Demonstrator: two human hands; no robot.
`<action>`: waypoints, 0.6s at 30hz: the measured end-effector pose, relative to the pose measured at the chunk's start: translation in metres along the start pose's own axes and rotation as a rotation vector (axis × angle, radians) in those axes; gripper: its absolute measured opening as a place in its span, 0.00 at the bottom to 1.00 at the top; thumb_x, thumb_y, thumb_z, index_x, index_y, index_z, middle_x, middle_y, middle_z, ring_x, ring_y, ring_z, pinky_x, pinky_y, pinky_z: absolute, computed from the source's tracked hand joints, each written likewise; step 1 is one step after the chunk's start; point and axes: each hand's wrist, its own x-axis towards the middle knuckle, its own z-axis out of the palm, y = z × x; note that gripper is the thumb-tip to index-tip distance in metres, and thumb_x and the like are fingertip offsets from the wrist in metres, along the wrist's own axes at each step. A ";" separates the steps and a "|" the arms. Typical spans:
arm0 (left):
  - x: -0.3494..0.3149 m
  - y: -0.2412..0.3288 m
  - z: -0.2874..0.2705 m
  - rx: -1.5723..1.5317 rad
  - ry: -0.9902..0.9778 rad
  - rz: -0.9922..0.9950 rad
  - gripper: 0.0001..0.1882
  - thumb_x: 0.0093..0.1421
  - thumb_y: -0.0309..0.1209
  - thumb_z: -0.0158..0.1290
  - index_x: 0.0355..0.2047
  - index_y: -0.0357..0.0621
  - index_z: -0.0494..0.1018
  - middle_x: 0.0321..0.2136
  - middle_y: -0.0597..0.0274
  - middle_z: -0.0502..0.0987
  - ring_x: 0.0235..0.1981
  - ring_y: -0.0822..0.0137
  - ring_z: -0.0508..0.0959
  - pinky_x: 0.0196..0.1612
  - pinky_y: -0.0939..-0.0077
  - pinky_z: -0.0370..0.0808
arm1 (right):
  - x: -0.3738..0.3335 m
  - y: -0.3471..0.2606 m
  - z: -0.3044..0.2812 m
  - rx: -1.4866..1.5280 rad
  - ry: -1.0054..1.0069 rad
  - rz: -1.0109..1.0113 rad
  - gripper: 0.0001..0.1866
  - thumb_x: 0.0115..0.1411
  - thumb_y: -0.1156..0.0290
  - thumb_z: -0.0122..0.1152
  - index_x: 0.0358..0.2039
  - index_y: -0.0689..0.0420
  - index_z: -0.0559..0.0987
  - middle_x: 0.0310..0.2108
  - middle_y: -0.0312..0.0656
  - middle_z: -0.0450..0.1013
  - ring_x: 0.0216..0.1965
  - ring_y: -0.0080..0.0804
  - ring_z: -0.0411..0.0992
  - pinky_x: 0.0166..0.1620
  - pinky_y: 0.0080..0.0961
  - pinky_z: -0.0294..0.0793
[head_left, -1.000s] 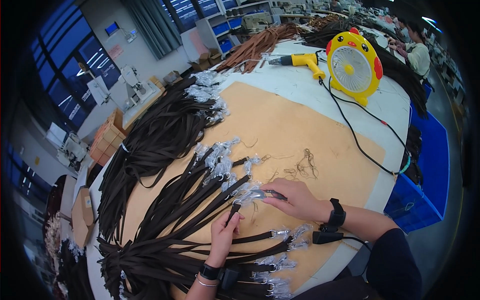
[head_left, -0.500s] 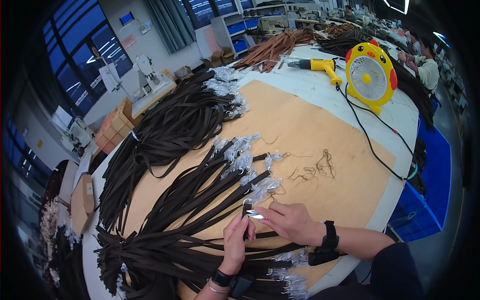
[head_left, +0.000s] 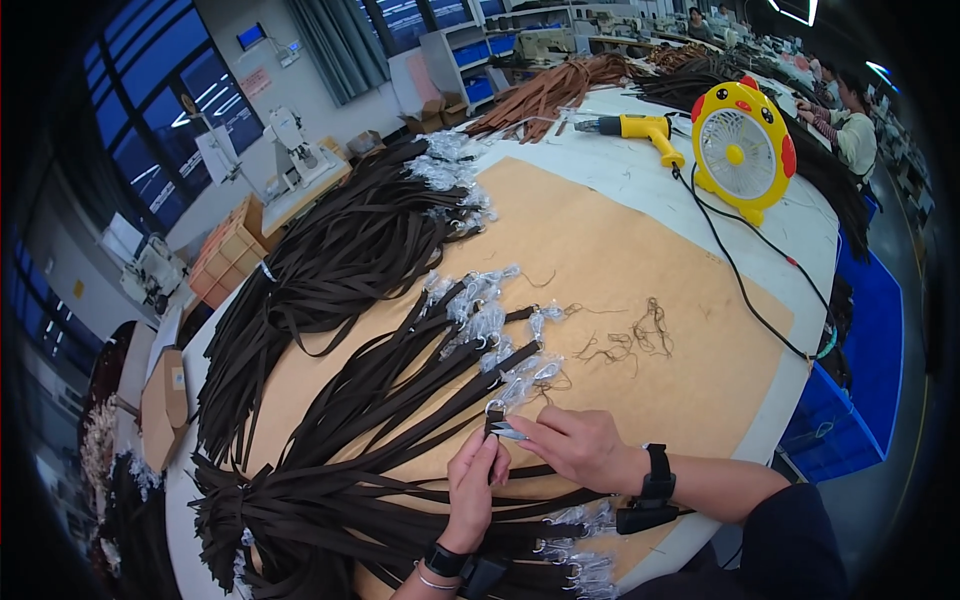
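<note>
My left hand (head_left: 472, 490) pinches the end of a dark brown strap (head_left: 494, 419), fingers closed around it. A metal ring and a hook in clear plastic wrap (head_left: 518, 386) lie at that end. Small metal thread snips (head_left: 510, 431) are in my right hand (head_left: 585, 447), their blades right against the strap just below the ring. My right fingers hide the snips' handle. Several more dark straps (head_left: 400, 395) with plastic-wrapped hooks fan out to the left, gathered into a bundle (head_left: 235, 490).
Loose thread scraps (head_left: 640, 335) lie on the tan sheet (head_left: 690, 270). Another strap pile (head_left: 330, 240) is at the far left. A yellow chick-shaped fan (head_left: 740, 150) and a yellow heat gun (head_left: 645, 130) stand beyond, their cords near a blue bin (head_left: 850, 425). Co-workers (head_left: 855, 135) sit at the back right.
The snips' blades have turned slightly against the strap and reflect less light. Both hands stay almost in the same place.
</note>
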 end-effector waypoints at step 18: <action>-0.002 0.001 0.002 0.011 0.018 0.021 0.15 0.75 0.35 0.40 0.31 0.43 0.67 0.20 0.72 0.63 0.22 0.79 0.61 0.27 0.83 0.61 | 0.001 -0.006 0.002 0.012 0.039 0.044 0.21 0.55 0.71 0.67 0.51 0.53 0.80 0.26 0.34 0.67 0.23 0.27 0.72 0.21 0.25 0.69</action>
